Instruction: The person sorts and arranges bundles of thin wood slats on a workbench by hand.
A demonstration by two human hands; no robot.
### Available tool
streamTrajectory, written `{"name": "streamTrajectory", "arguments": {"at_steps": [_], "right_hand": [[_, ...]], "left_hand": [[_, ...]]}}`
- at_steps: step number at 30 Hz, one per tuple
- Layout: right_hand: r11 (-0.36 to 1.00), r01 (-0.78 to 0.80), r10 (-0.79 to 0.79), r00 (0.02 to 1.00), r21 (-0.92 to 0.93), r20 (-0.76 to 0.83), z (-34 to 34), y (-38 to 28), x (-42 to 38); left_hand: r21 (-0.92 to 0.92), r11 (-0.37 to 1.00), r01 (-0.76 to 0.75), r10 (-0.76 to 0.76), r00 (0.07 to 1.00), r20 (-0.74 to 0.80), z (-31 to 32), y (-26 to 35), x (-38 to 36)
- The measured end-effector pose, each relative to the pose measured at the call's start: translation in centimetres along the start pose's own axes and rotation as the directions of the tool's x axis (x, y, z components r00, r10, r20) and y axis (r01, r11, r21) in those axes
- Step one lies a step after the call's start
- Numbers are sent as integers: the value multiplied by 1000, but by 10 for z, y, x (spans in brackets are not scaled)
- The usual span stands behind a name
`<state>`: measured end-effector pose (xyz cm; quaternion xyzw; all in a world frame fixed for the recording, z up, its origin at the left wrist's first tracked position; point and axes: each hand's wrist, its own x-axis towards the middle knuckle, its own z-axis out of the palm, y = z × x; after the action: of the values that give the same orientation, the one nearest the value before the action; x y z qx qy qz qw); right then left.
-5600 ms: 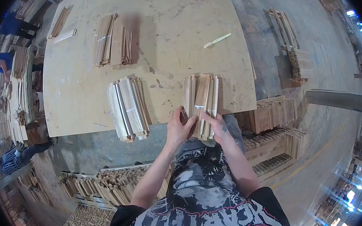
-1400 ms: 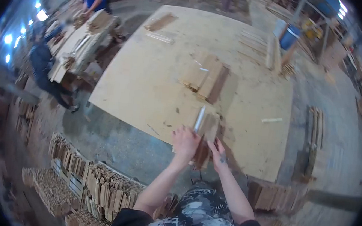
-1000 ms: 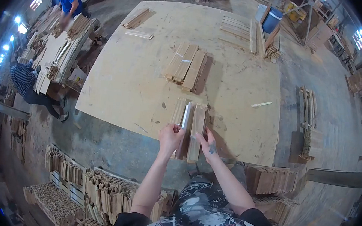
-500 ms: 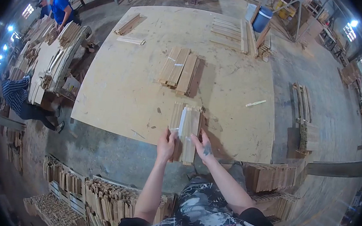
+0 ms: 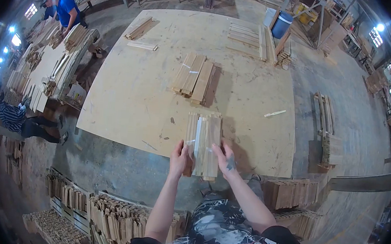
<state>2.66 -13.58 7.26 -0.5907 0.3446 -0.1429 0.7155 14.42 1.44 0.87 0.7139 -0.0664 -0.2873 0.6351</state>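
A bundle of wooden slats point(image 5: 210, 144) lies near the edge of the large board, its slats pointing away from me. One pale, whitish strip runs along its length. My left hand point(image 5: 179, 158) is closed against the bundle's left side, thumb up. On the right side, my right hand point(image 5: 224, 158) grips with its thumb over the top slat; its lower fingers are partly hidden. Beyond the bundle sits a second stack of slats point(image 5: 193, 77) with white bands across it.
The large flat board point(image 5: 137, 98) also carries a pale stick point(image 5: 275, 113) and more slats point(image 5: 245, 35) at the back. Wood stacks point(image 5: 122, 218) stand near my legs. Two people work around a table point(image 5: 72, 69) at left. A blue barrel point(image 5: 282, 25) stands at back right.
The right-hand slats and my right hand have shifted slightly right, showing more of the pale strip's lower end. At left, the person in stripes has changed posture.
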Motion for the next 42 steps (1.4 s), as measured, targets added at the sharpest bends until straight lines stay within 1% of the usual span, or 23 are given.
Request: {"name": "streamTrajectory", "arguments": {"at_steps": [1, 3, 4, 7, 8, 11, 13, 16, 17, 18, 19, 20, 23, 24, 26, 27, 30, 32, 33, 36, 39, 40, 42], "right_hand": [[987, 15, -18, 1000, -161, -18, 7, 0, 4], [887, 32, -60, 997, -461, -46, 24, 9, 14], [857, -61, 39, 998, -511, -54, 31, 23, 25], [969, -103, 85, 993, -223, -88, 48, 30, 24], [982, -155, 156, 988, -107, -1, 45, 26, 21], [991, -123, 120, 991, 48, 52, 49, 39, 27], [986, -147, 137, 983, 78, 126, 45, 27, 21], [973, -219, 202, 960, 69, 196, 29, 33, 22], [967, -246, 229, 950, 58, 212, 22, 41, 25], [955, -264, 223, 939, 134, 263, 17, 40, 24], [934, -287, 214, 926, 211, 312, 12, 38, 21], [907, -313, 202, 911, 283, 360, 9, 37, 18], [888, -336, 237, 919, 314, 314, 1, 43, 16], [911, -314, 224, 921, 268, 318, 0, 45, 17], [948, -261, 193, 927, 184, 322, -3, 49, 19], [941, -290, 223, 919, 174, 324, -4, 49, 18], [924, -364, 307, 891, 121, 333, -2, 27, 7], [922, -357, 291, 892, 146, 345, -1, 33, 9], [922, -355, 284, 892, 154, 352, 0, 35, 9], [939, -317, 245, 887, 130, 392, 5, -9, -8], [982, -190, 180, 945, 10, 274, 16, 10, 0], [979, -204, 194, 943, 9, 269, 19, 11, 1], [973, -232, 223, 940, 5, 257, 27, 11, 0]], "left_hand": [[-19, 999, 27, -27, 1000, 3, 2, 11, -2], [8, 1000, 30, -30, 999, 28, 4, 14, 0], [23, 999, 30, -31, 999, 41, 4, 17, -1], [19, 997, 80, -81, 996, 49, 8, 34, -12], [14, 997, 74, -75, 995, 68, 7, 33, -14], [-7, 999, 47, -46, 992, 119, 5, 30, -14], [-24, 999, 24, -20, 987, 159, 5, 29, -11], [-137, 986, 90, -61, 977, 205, -2, 31, -5], [81, 997, -3, -4, 996, 89, 1, 33, -7], [305, 950, -73, 80, 997, -12, 5, 43, -14], [519, 848, -111, 184, 979, -91, 9, 55, -21], [612, 772, -173, 317, 939, -134, 21, 67, -30], [780, 612, -132, 298, 952, -73, 52, 94, -41], [727, 677, -115, 248, 966, -77, 54, 78, -32], [705, 690, -162, 294, 953, -68, 50, 71, -26], [696, 694, -186, 313, 948, -59, 45, 69, -26], [743, 657, -125, 344, 927, -148, 26, 64, -25], [776, 625, -88, 362, 913, -189, 15, 64, -23], [770, 630, -104, 333, 932, -147, 16, 63, -22], [737, 657, -158, 254, 967, -19, 29, 72, -27], [714, 674, -188, 332, 941, -65, 33, 43, -21], [673, 722, -161, 309, 945, -105, 31, 40, -20], [448, 886, -117, 146, 989, -29, 19, 18, -3]]}}
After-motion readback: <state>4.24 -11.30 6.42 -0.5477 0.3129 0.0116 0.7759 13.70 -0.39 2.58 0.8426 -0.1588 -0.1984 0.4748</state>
